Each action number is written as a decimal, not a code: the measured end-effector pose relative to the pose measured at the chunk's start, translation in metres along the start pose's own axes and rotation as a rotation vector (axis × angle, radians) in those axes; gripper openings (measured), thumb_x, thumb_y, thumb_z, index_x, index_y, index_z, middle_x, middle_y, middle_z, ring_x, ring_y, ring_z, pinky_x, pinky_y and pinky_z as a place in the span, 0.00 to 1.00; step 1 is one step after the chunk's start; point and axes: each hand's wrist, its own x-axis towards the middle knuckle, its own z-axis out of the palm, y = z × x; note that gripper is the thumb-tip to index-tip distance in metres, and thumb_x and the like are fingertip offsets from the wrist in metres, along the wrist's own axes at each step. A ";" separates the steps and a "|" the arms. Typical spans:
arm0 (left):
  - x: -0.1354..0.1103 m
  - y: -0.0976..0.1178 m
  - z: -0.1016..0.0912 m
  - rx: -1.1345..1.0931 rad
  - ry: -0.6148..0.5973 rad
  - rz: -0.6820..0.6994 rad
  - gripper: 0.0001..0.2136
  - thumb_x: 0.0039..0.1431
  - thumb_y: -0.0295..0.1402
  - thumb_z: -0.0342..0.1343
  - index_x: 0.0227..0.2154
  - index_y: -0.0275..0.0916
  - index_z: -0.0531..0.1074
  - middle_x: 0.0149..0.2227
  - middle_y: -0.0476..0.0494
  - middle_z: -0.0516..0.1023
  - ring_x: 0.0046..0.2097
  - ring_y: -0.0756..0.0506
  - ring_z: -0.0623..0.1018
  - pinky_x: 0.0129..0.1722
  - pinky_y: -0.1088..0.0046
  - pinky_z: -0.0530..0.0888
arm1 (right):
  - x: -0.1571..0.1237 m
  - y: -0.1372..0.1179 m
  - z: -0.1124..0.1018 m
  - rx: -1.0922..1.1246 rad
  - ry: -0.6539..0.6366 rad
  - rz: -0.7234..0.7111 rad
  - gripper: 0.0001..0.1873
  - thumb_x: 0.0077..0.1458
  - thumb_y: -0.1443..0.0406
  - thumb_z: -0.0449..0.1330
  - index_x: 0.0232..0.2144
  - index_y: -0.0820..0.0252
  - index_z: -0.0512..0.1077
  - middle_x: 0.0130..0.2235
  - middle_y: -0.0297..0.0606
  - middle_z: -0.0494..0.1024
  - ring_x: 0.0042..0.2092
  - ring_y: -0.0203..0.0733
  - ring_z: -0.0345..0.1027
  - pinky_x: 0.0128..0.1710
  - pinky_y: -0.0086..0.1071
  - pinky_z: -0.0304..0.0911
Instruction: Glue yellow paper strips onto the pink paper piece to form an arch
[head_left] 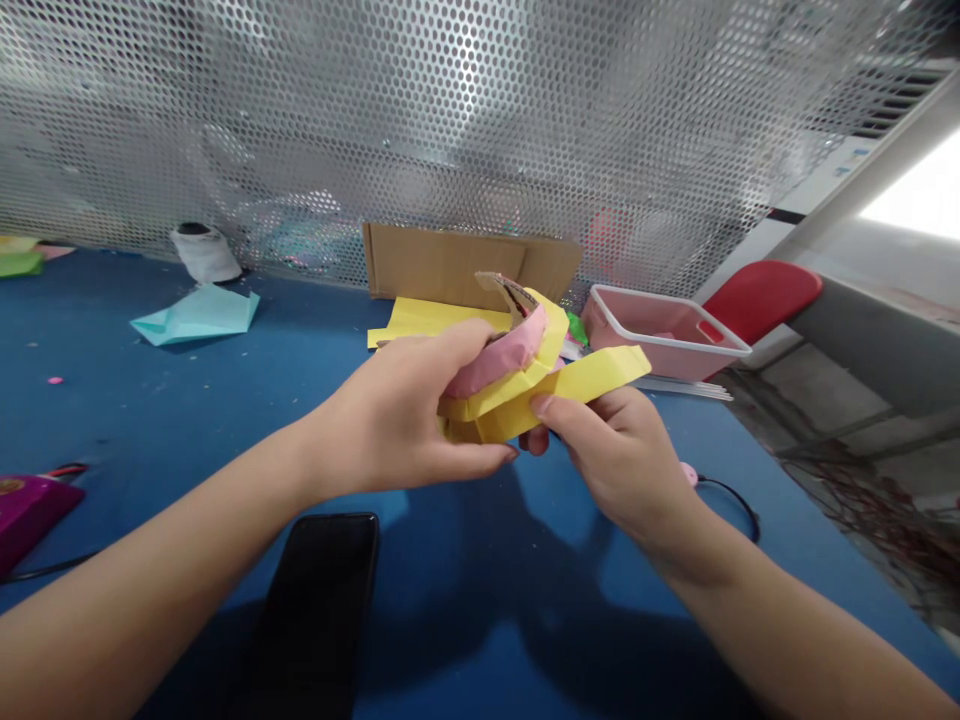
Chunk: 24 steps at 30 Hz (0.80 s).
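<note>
My left hand (405, 410) is wrapped round a curved cardboard piece (501, 358) covered in pink and yellow paper. Bare corrugated cardboard shows along its upper edge. A yellow paper strip (600, 375) runs along the lower side of the piece, its free end sticking out to the right. Between thumb and fingers, my right hand (615, 440) pinches this strip. Both hands are raised over the blue table, and the left fingers behind the piece are mostly hidden.
A black phone (319, 610) lies in front. Behind my hands are yellow paper (427, 316) and a cardboard panel (450, 262). A pink basket (667, 330) stands back right, near a red chair (765, 295). Folded light-blue paper (196, 315) and a purple packet (30, 520) lie left.
</note>
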 end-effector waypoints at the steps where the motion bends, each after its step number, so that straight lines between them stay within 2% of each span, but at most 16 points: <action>1: 0.000 0.002 0.001 0.004 0.014 0.004 0.17 0.48 0.45 0.64 0.34 0.39 0.68 0.26 0.51 0.70 0.25 0.50 0.66 0.24 0.72 0.59 | 0.000 0.000 0.000 0.003 0.000 0.007 0.08 0.49 0.67 0.58 0.19 0.59 0.70 0.19 0.30 0.73 0.23 0.33 0.68 0.23 0.27 0.65; 3: -0.001 0.005 0.003 0.012 0.034 -0.005 0.18 0.49 0.46 0.62 0.35 0.38 0.68 0.27 0.50 0.71 0.26 0.50 0.67 0.24 0.72 0.59 | -0.001 -0.001 0.001 0.009 0.002 0.015 0.06 0.48 0.67 0.59 0.21 0.59 0.71 0.20 0.30 0.74 0.23 0.34 0.69 0.22 0.27 0.65; 8: 0.000 0.012 0.004 0.015 0.035 -0.059 0.15 0.46 0.39 0.62 0.34 0.38 0.68 0.27 0.51 0.72 0.25 0.50 0.69 0.23 0.73 0.59 | -0.002 0.000 0.001 0.083 -0.007 0.020 0.06 0.49 0.67 0.59 0.22 0.59 0.73 0.21 0.30 0.76 0.23 0.34 0.69 0.22 0.26 0.66; 13: 0.000 0.014 0.004 0.026 0.043 -0.071 0.14 0.45 0.40 0.62 0.31 0.38 0.68 0.24 0.52 0.71 0.24 0.51 0.67 0.22 0.73 0.59 | -0.003 0.009 -0.001 0.209 -0.060 0.041 0.05 0.51 0.67 0.60 0.25 0.56 0.74 0.24 0.30 0.77 0.26 0.33 0.69 0.25 0.26 0.67; 16: 0.000 0.013 0.004 0.044 0.046 -0.068 0.14 0.45 0.41 0.61 0.31 0.38 0.67 0.24 0.53 0.69 0.23 0.51 0.67 0.22 0.73 0.58 | -0.002 0.007 -0.003 0.174 -0.108 0.051 0.05 0.53 0.64 0.60 0.27 0.56 0.74 0.26 0.31 0.76 0.27 0.35 0.70 0.28 0.29 0.68; 18: -0.001 0.012 0.003 0.067 0.069 -0.065 0.14 0.45 0.41 0.61 0.30 0.38 0.67 0.23 0.54 0.68 0.23 0.52 0.66 0.22 0.73 0.59 | -0.001 -0.001 -0.010 0.062 -0.178 0.060 0.07 0.55 0.60 0.60 0.30 0.57 0.73 0.29 0.33 0.77 0.31 0.37 0.71 0.32 0.31 0.69; 20: -0.002 0.009 0.000 0.105 0.094 -0.074 0.14 0.44 0.41 0.62 0.29 0.38 0.66 0.24 0.54 0.68 0.24 0.52 0.65 0.22 0.74 0.60 | -0.001 -0.012 -0.023 -0.161 -0.308 0.068 0.09 0.55 0.58 0.60 0.35 0.57 0.74 0.34 0.35 0.78 0.37 0.39 0.73 0.38 0.33 0.69; 22: -0.001 0.006 -0.003 0.149 0.117 -0.092 0.15 0.44 0.41 0.62 0.29 0.39 0.65 0.24 0.54 0.68 0.24 0.52 0.65 0.23 0.74 0.61 | -0.002 -0.018 -0.046 -0.477 -0.473 0.085 0.13 0.54 0.57 0.61 0.40 0.56 0.74 0.40 0.36 0.78 0.42 0.42 0.72 0.44 0.35 0.68; 24: -0.001 0.003 -0.007 0.188 0.136 -0.105 0.16 0.43 0.42 0.63 0.28 0.39 0.63 0.23 0.55 0.66 0.24 0.52 0.64 0.22 0.75 0.60 | -0.006 -0.013 -0.078 -0.774 -0.618 0.140 0.15 0.55 0.57 0.59 0.44 0.53 0.72 0.45 0.37 0.77 0.45 0.45 0.72 0.44 0.38 0.69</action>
